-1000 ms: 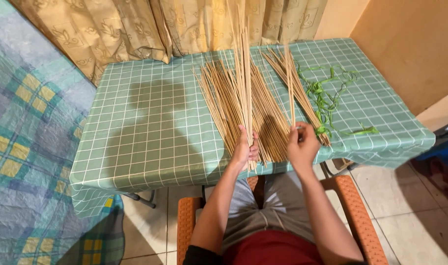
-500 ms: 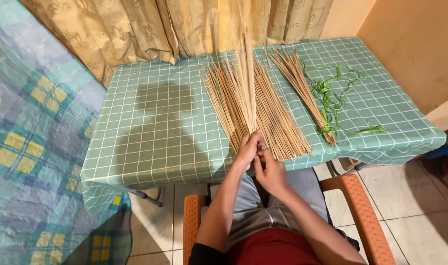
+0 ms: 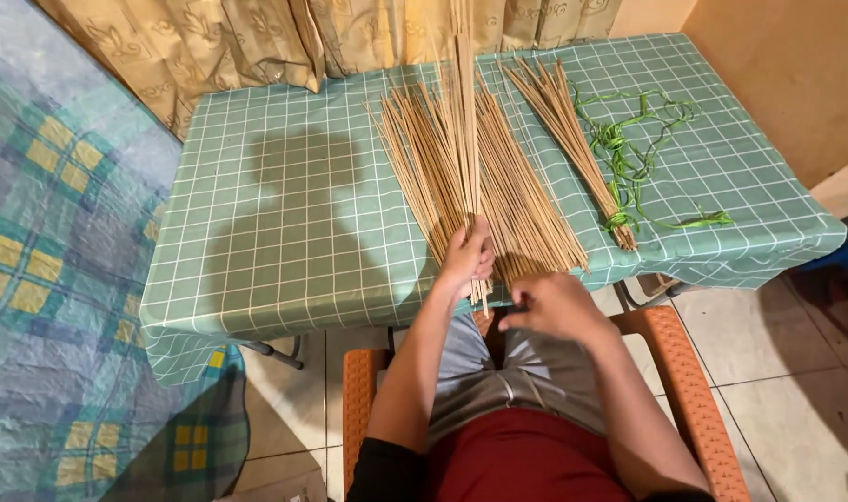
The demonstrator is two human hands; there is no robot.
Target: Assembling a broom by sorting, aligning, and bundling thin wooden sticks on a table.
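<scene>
A small upright bunch of thin sticks point(image 3: 465, 139) was held in the left hand point(image 3: 467, 256), the fingers closed round its lower end just above the near edge of the table point(image 3: 284, 251), with the stick tips pointing away toward the curtain point(image 3: 257, 42). The right hand point(image 3: 552, 302) was kept just beside and below it, off the table edge and over the lap; its fingers were curled toward the bottom ends of the bunch, but whether anything was pinched between them could not be told. A large loose pile of sticks point(image 3: 508, 195) was spread fanwise on the checked green tablecloth, directly behind the held bunch and touching it. Further to the right, apart from the pile, a tied bundle of sticks point(image 3: 573, 139) was laid, bound near its near end with green ribbon point(image 3: 629, 153), whose loose strands trailed over the cloth beside it. From this layout it was judged that one bundle had been finished, that a second was only being gathered, and that most of the sticks remained unsorted in the pile. An orange plastic chair point(image 3: 684, 372) was occupied by the person, and a patterned blue bedspread point(image 3: 52, 260) was seen at the left.
</scene>
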